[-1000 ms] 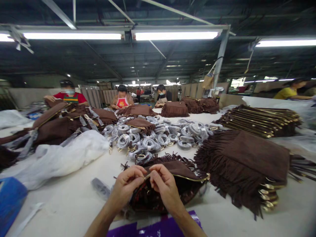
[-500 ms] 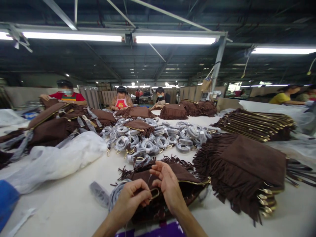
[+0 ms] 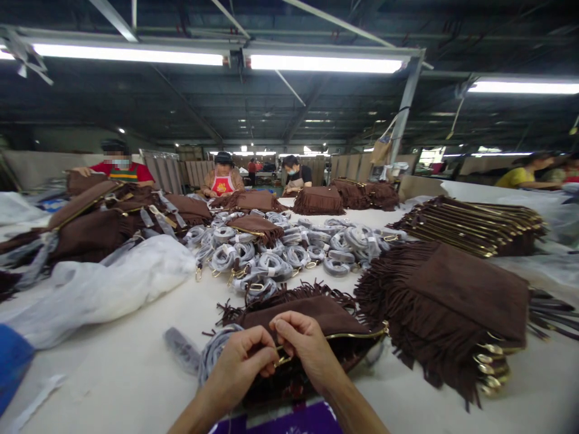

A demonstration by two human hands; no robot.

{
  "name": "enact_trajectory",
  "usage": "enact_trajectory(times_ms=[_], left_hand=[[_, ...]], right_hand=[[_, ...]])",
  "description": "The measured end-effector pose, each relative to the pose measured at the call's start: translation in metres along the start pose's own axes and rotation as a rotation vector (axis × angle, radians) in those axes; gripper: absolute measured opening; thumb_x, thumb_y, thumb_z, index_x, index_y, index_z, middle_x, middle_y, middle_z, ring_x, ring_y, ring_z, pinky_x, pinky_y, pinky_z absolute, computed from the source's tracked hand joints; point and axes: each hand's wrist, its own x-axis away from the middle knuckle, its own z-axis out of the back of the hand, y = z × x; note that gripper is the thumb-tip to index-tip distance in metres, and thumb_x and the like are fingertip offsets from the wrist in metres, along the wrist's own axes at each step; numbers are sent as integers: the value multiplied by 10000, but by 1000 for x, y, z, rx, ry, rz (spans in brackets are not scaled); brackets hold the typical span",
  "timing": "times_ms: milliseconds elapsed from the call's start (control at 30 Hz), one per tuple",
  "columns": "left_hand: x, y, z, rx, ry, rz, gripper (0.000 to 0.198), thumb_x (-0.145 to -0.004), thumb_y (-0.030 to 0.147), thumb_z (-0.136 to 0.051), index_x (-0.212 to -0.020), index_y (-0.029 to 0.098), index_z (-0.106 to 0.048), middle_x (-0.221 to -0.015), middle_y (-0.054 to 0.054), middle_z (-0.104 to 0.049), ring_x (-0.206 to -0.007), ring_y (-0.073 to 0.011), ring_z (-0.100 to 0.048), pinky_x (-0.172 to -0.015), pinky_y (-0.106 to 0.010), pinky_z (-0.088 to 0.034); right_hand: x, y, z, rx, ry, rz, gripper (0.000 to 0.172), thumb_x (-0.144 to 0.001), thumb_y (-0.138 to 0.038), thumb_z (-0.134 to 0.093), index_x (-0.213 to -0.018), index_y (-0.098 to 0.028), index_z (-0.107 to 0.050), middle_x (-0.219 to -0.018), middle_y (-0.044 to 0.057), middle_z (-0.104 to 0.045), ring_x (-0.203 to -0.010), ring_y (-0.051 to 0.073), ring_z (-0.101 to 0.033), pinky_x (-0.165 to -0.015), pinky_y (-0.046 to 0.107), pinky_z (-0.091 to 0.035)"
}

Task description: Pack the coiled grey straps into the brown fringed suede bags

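Observation:
A brown suede fringed bag (image 3: 316, 319) lies in front of me with its gold zipper edge open towards the right. My left hand (image 3: 239, 367) and my right hand (image 3: 307, 352) meet over its mouth. Both are closed in a pinch on a small gold clasp (image 3: 283, 360) at the bag's opening. A grey wrapped strap (image 3: 212, 352) lies bunched just left of my left hand, partly under the bag.
A stack of fringed bags (image 3: 452, 301) sits to my right, another flat stack (image 3: 474, 226) behind it. Several coiled wrapped straps (image 3: 280, 247) fill the table's middle. White plastic (image 3: 104, 283) and more bags (image 3: 104, 223) lie left. Other people work at the far side.
My hands moved from the bag's top edge down to its mouth, separated briefly with a gold ring showing, then closed together again on the clasp. The strap came into view at the left.

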Motion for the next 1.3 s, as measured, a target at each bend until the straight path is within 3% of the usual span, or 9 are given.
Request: enact_trajectory(times_ms=[367,467,600,767,1300], left_hand=[[-2,-6,-1,36,11,13,175,-716,341,-607,-659,180,-568,-582,23,-605,-526,-114,-548,-538,-214,-449],[-4,-9,2,33,79,28,191,-736,368,-578,-702,180,-586,-558,26,-614,-452,-90,-488,-450,-185,-363],[-4,-9,4,-23,129,66,209,-740,383,-541,-670,189,-578,-442,64,-511,-359,-72,-359,-377,-185,-241],[-4,-5,5,-89,148,32,184,-690,343,-527,-593,188,-548,-474,62,-489,-405,-74,-382,-414,-197,-258],[1,3,9,-323,124,25,152,-680,319,-484,-586,201,-500,-554,50,-492,-583,-131,-447,-572,-245,-328]], right_hand=[[1,2,0,-24,-43,16,374,-736,-522,-751,-778,-153,-699,-564,-34,-566,-462,76,-404,-438,199,-286],[1,0,1,16,-53,69,338,-792,-496,-700,-748,-165,-646,-560,-46,-538,-463,79,-379,-445,211,-270],[2,1,2,220,-40,162,241,-831,-397,-650,-736,-176,-639,-569,-48,-510,-498,100,-414,-483,231,-315],[3,6,1,390,-57,239,172,-857,-267,-591,-716,-187,-650,-623,-34,-538,-531,110,-455,-522,237,-359],[3,10,4,490,-140,271,163,-869,-198,-544,-720,-193,-611,-678,-28,-550,-563,112,-486,-544,224,-377]])
